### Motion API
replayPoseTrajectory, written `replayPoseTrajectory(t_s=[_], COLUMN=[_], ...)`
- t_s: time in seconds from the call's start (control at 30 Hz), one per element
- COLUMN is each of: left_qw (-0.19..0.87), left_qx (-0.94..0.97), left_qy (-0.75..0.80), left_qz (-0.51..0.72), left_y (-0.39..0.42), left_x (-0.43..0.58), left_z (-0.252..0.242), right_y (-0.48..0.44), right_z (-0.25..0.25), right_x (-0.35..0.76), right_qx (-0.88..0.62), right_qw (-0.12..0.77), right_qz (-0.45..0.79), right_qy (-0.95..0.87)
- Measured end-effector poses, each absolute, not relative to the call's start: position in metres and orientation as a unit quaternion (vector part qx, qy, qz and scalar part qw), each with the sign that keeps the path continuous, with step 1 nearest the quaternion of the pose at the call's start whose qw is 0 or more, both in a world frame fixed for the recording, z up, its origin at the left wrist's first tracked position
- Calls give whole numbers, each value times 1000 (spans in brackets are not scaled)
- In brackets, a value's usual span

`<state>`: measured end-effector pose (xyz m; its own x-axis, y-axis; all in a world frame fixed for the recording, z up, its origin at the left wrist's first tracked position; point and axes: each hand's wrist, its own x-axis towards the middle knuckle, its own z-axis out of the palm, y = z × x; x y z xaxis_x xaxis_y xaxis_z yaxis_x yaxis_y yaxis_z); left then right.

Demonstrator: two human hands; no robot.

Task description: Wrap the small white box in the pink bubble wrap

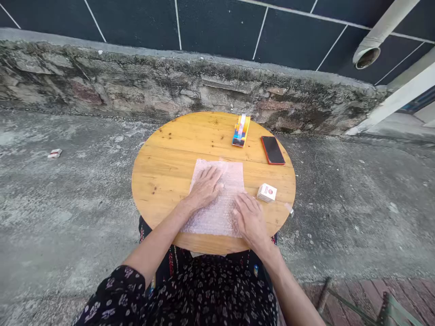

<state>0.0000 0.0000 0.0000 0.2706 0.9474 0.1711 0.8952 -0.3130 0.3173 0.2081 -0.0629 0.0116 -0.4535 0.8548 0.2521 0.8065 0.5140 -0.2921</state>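
Note:
A pinkish sheet of bubble wrap (pixel 217 217) lies flat on the round wooden table (pixel 163 181), close to its front edge. My left hand (pixel 205 188) rests palm down on the upper left of the sheet, fingers stretched out. Across the right edge of the sheet lies my right hand (pixel 250 218), also flat with its fingers extended. Just beyond the right fingertips stands a small white box (pixel 267 193) with red print. Neither hand grips anything.
Toward the table's back sits a yellow and blue tape dispenser (pixel 241 130). A phone in a red case (pixel 273 150) lies at the right. A piece of tape (pixel 289 208) hangs at the right edge. Beyond the table runs a low stone wall (pixel 170 86).

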Motion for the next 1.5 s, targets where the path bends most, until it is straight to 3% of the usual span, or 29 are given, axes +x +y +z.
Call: replayPoseTrajectory(t_s=[0.13,0.27,0.47,0.7,0.83,0.93,1.03,1.23,1.5], left_qw=[81,47,40,30,35,47,67,199,448], left_qx=[773,744,789,803,804,803,785,688,535], left_qy=[581,596,561,564,562,551,548,569,539], left_qz=[243,298,248,191,192,221,279,403,472], left_y=[-20,-66,-127,-125,-121,-123,-127,-139,-143], left_x=[-21,-33,-13,-3,-8,-6,0,15,24], left_z=[13,7,-15,-20,-18,-15,-11,9,29], right_y=[-77,-77,-49,-17,-24,-39,-53,-73,-81], right_z=[23,24,19,8,12,20,27,25,26], right_x=[248,281,290,289,285,271,250,216,197], right_qx=[-520,-581,-611,-603,-611,-548,-472,-400,-392], right_qw=[281,311,296,294,383,468,495,447,405], right_qz=[20,0,29,107,219,396,552,722,746], right_qy=[-807,-752,-733,-734,-657,-568,-477,-346,-353])
